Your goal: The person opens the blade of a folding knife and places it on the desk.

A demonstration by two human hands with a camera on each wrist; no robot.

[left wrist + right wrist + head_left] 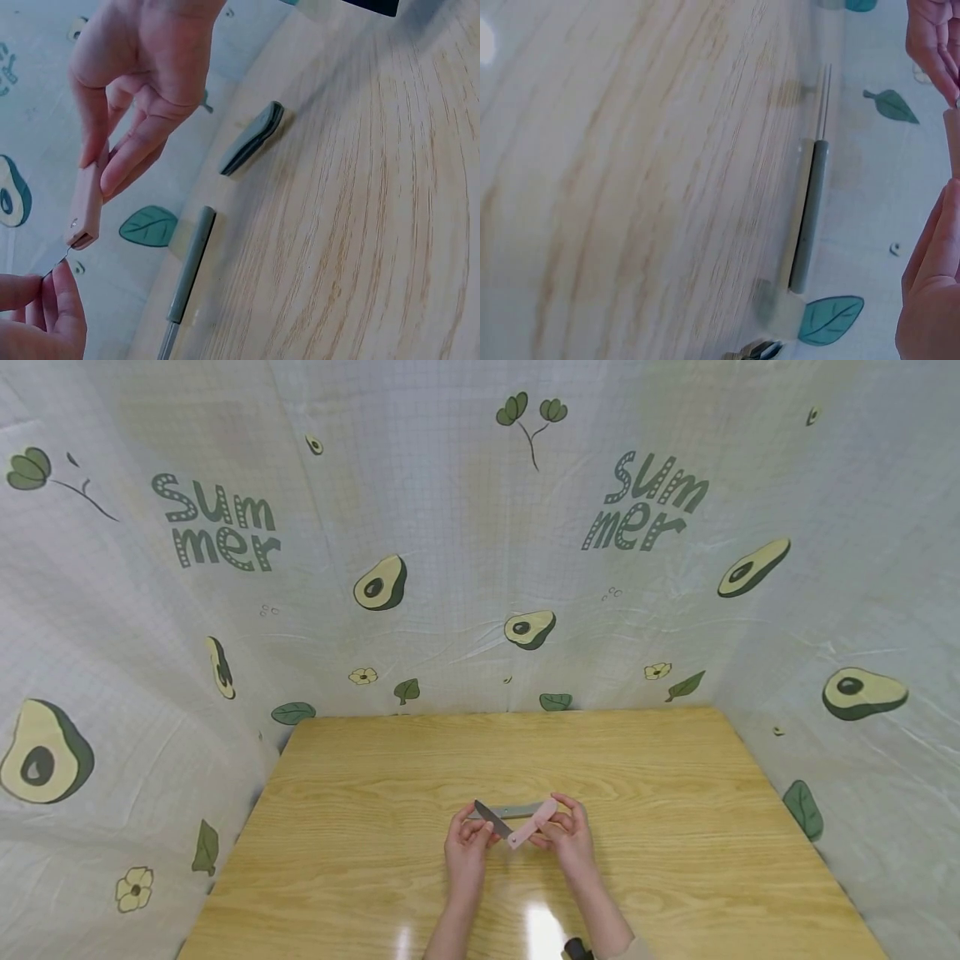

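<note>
A folding knife with a pink handle (534, 824) and a dark blade (491, 818) is half opened, forming a V between both hands above the table. My left hand (467, 847) pinches the blade between thumb and fingers. On the other side, my right hand (570, 839) grips the pink handle by its far end. The left wrist view looks along the pink handle (86, 199), with the blade seen edge-on at the left fingertips. Behind the knife lies a grey-green handle (521, 811) with a metal part, partly covered by the hands and knife.
Beyond the grey-green handle (191, 262), the left wrist view shows a second short grey-green piece (251, 139) on the table. The wooden table (360, 793) ends at hanging cloth (450, 643) printed with avocados. A black object (577, 949) shows beside the right forearm.
</note>
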